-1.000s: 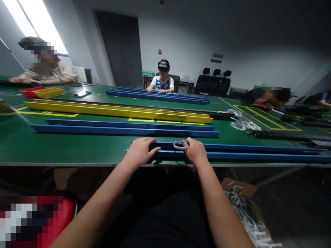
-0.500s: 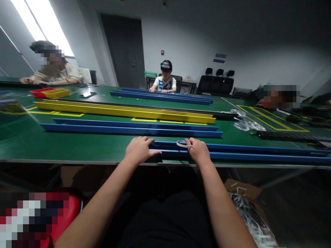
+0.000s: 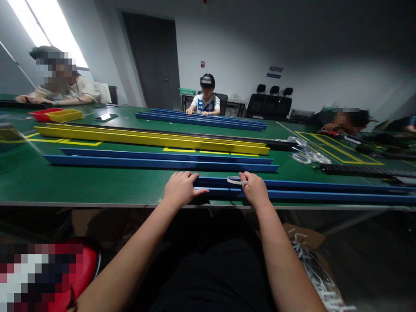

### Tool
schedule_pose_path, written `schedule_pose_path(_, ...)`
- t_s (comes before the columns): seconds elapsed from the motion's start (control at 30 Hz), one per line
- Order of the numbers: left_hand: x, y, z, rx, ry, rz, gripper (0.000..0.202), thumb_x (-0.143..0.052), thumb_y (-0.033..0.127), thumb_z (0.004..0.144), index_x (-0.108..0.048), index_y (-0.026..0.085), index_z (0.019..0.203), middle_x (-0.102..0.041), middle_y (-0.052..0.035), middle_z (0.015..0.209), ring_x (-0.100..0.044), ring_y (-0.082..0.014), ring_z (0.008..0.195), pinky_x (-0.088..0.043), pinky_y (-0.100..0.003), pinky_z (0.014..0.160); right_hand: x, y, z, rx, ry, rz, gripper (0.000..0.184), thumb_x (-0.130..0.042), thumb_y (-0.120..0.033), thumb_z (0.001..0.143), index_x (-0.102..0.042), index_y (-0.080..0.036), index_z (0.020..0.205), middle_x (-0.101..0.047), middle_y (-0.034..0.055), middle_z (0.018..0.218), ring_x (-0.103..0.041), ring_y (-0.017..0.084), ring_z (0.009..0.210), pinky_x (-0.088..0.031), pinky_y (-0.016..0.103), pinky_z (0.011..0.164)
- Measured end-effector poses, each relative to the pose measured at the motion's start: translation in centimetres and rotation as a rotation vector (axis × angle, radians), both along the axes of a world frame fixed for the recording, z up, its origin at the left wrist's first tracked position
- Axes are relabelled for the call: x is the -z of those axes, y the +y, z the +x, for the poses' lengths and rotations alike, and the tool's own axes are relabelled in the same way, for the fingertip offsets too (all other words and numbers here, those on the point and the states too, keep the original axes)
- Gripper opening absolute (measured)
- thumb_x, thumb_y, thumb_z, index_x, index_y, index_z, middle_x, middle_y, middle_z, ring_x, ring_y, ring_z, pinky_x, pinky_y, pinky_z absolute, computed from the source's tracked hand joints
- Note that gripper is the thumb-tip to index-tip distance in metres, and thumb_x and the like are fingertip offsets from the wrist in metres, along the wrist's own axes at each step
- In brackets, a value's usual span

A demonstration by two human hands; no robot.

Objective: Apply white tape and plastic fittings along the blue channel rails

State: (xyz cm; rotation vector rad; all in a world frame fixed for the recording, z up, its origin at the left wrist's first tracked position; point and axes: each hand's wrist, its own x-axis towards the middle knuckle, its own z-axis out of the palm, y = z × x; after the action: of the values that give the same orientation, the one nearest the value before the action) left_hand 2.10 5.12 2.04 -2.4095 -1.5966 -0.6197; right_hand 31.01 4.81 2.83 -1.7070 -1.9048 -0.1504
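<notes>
A long blue channel [image 3: 325, 197] with two raised walls lies along the near table edge and runs off to the right. My left hand [image 3: 180, 188] is at its left end, thumb at the near wall and fingers by the far wall, apparently gripping it. My right hand [image 3: 255, 188] pinches a thin white strip [image 3: 235, 180] bent into a loop above the channel. The strip's far end is hidden in that hand. Just beyond lies another blue channel [image 3: 156, 163].
Farther back on the green table [image 3: 97, 184] are yellow channels [image 3: 146, 138], more blue channels [image 3: 201, 120], clear plastic bags [image 3: 307, 154] and red and yellow trays [image 3: 65, 115]. Several people sit around it. A box of white strip scraps [image 3: 313, 268] stands below at right.
Both hands have shifted slightly right over the table, keeping about the same pose. The view has turned a little. The white strip stays in my right hand.
</notes>
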Motion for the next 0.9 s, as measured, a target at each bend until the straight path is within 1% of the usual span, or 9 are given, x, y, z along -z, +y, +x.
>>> schedule_pose_path(0.1,-0.4,-0.1,-0.3,0.050,-0.091,-0.032,0.061,-0.048,0.071,0.084,-0.065,0.026,0.122,-0.068,-0.0106,0.110,-0.060,-0.0293,0.105,-0.041,-0.042,0.095,-0.6,-0.6,-0.9,-0.096,0.220,0.026,0.050,-0.029,-0.049,0.101,-0.065,-0.021,0.082,-0.067,0.0060,0.081,-0.059,0.018,0.082,-0.035,0.027,0.072)
schedule_pose_path(0.2,-1.2,-0.5,-0.4,0.170,-0.243,-0.064,0.049,-0.046,0.058,0.092,-0.063,0.026,0.125,-0.066,-0.0085,0.121,-0.059,-0.0260,0.112,-0.042,-0.041,0.100,-1.1,-1.3,-2.6,-0.193,0.504,-0.011,0.054,-0.029,-0.055,0.100,-0.065,-0.020,0.081,-0.067,0.0052,0.079,-0.060,0.018,0.077,-0.040,0.027,0.070)
schedule_pose_path(0.3,-2.2,-1.5,0.1,0.317,-0.367,-0.116,0.049,-0.054,0.055,0.090,-0.061,0.025,0.127,-0.066,-0.0079,0.124,-0.059,-0.0246,0.115,-0.044,-0.039,0.101,-0.9,-1.9,-4.7,-0.277,0.767,-0.054,0.056,-0.030,-0.060,0.098,-0.065,-0.019,0.080,-0.068,0.0052,0.079,-0.060,0.017,0.071,-0.042,0.027,0.067)
schedule_pose_path(0.37,-2.6,-2.1,0.8,0.393,-0.414,-0.148,0.051,-0.060,0.054,0.086,-0.061,0.025,0.128,-0.066,-0.0078,0.123,-0.060,-0.0243,0.113,-0.046,-0.037,0.098,-0.6,-2.2,-5.8,-0.315,0.876,-0.086,0.058,-0.029,-0.063,0.097,-0.064,-0.019,0.082,-0.068,0.0056,0.079,-0.060,0.017,0.069,-0.043,0.027,0.065)
schedule_pose_path(0.47,-2.4,-2.7,1.7,0.460,-0.475,-0.179,0.039,-0.060,0.046,0.088,-0.065,0.025,0.120,-0.070,-0.0069,0.116,-0.064,-0.0216,0.105,-0.049,-0.034,0.092,-0.2,-2.5,-6.9,-0.337,0.930,-0.121,0.061,-0.028,-0.065,0.096,-0.064,-0.018,0.082,-0.067,0.0060,0.078,-0.060,0.017,0.070,-0.044,0.027,0.065)
schedule_pose_path(0.57,-1.7,-2.5,1.9,0.481,-0.547,-0.203,0.027,-0.055,0.039,0.092,-0.070,0.024,0.109,-0.073,-0.0058,0.104,-0.066,-0.0191,0.094,-0.051,-0.031,0.086,-0.2,-2.6,-7.4,-0.330,0.920,-0.139,0.060,-0.029,-0.064,0.096,-0.064,-0.018,0.080,-0.067,0.0056,0.077,-0.059,0.017,0.070,-0.043,0.027,0.066)
schedule_pose_path(0.73,-1.2,-2.0,1.2,0.414,-0.727,-0.218,0.030,-0.059,0.044,0.089,-0.073,0.022,0.103,-0.075,-0.0067,0.099,-0.068,-0.0198,0.090,-0.053,-0.031,0.081,-0.5,-2.5,-7.4,-0.349,0.886,-0.178,0.050,-0.037,-0.060,0.095,-0.063,-0.020,0.081,-0.064,0.0024,0.074,-0.055,0.016,0.070,-0.042,0.026,0.066)
schedule_pose_path(0.83,-1.4,-2.1,1.1,0.375,-0.884,-0.311,0.034,-0.063,0.048,0.085,-0.073,0.020,0.103,-0.075,-0.0076,0.099,-0.068,-0.0206,0.089,-0.054,-0.031,0.079,-0.6,-2.3,-7.1,-0.407,0.864,-0.202,0.046,-0.040,-0.056,0.096,-0.063,-0.020,0.079,-0.064,0.0016,0.077,-0.056,0.016,0.072,-0.042,0.026,0.069)
schedule_pose_path(0.9,-1.4,-2.0,1.2,0.370,-0.985,-0.396,0.038,-0.066,0.050,0.082,-0.071,0.018,0.101,-0.075,-0.0080,0.097,-0.069,-0.0210,0.088,-0.055,-0.031,0.078,-0.5,-2.2,-6.9,-0.391,0.843,-0.197,0.045,-0.040,-0.054,0.096,-0.063,-0.020,0.077,-0.063,0.0012,0.075,-0.055,0.016,0.071,-0.041,0.026,0.069)
